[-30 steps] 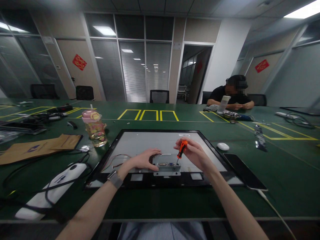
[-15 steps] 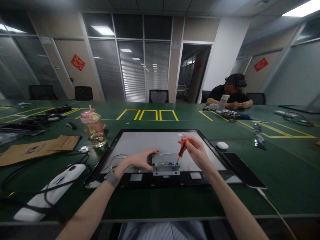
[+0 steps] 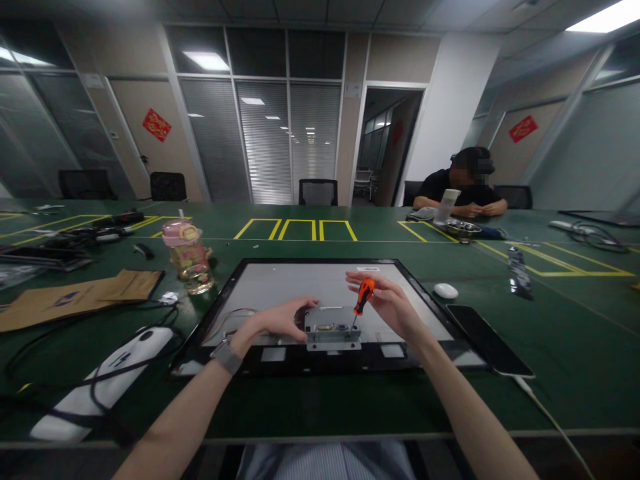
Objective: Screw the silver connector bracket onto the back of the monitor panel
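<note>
A metal bracket with connector ports (image 3: 333,337) lies on the near part of a flat black-framed panel (image 3: 310,283). My left hand (image 3: 286,320) grips the bracket's left side between thumb and fingers. An orange and black screwdriver (image 3: 365,295) leans with its tip down at the bracket's right end, beside the blue port. My right hand (image 3: 387,301) is around the screwdriver's handle, its fingers stretched out to the left and looser, with the handle resting against the hand.
A phone (image 3: 490,341) with a cable and a white mouse-like object (image 3: 445,291) lie right of the panel. Left are a pink-lidded bottle (image 3: 189,257), a brown paper bag (image 3: 80,297) and a white power strip (image 3: 107,380). Across the table sits a person (image 3: 463,183).
My right hand's fingers have opened out from their pinch on the screwdriver's handle. The screwdriver has tilted slightly more upright. My left hand stays on the bracket.
</note>
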The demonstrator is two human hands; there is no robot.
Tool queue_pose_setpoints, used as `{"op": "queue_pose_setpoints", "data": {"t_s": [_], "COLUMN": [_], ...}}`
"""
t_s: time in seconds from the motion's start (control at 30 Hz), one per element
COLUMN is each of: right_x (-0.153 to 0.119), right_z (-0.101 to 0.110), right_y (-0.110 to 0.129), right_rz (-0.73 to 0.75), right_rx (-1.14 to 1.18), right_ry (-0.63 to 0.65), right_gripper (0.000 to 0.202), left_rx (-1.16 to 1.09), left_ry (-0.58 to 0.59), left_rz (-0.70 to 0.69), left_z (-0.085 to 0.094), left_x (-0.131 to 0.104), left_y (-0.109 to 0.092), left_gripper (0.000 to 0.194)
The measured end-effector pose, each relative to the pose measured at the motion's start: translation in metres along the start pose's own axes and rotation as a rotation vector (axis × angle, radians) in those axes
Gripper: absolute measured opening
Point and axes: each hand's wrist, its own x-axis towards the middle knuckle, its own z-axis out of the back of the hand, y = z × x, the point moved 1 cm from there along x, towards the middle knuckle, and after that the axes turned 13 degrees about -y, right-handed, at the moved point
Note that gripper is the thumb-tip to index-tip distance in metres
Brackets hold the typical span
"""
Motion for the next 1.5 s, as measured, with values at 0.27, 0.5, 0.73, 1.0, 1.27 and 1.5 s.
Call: {"op": "queue_pose_setpoints", "data": {"t_s": [0.27, 0.5, 0.73, 1.0, 1.27, 1.5], "right_x": [0.003, 0.001, 0.001, -0.002, 0.0, 0.001], "right_z": [0.008, 0.008, 0.003, 0.001, 0.003, 0.007], "right_y": [-0.012, -0.01, -0.006, -0.004, -0.004, -0.006], "right_rz": [0.203, 0.146, 0.086, -0.024, 0.069, 0.339], "right_rx": [-0.271, -0.178, 0.022, 0.038, -0.127, -0.394], "right_ry": [-0.33, -0.222, -0.119, -0.005, -0.063, -0.229], "right_gripper": [0.029, 0.021, 0.019, 0.025, 0.025, 0.018], "left_rx": [-0.002, -0.008, 0.001, -0.018, -0.031, -0.017], "left_ry": [0.015, 0.019, -0.003, -0.006, 0.001, 0.007], "left_rz": [0.002, 0.005, -0.008, -0.023, -0.005, -0.006], "left_z": [0.001, 0.001, -0.001, -0.002, -0.001, 0.0], "left_x": [-0.001, -0.002, 0.0, 0.001, -0.001, 0.0], "left_y": [-0.003, -0.001, 0.0, 0.008, 0.002, 0.005], "left_gripper": [0.077, 0.075, 0.075, 0.076, 0.075, 0.077]}}
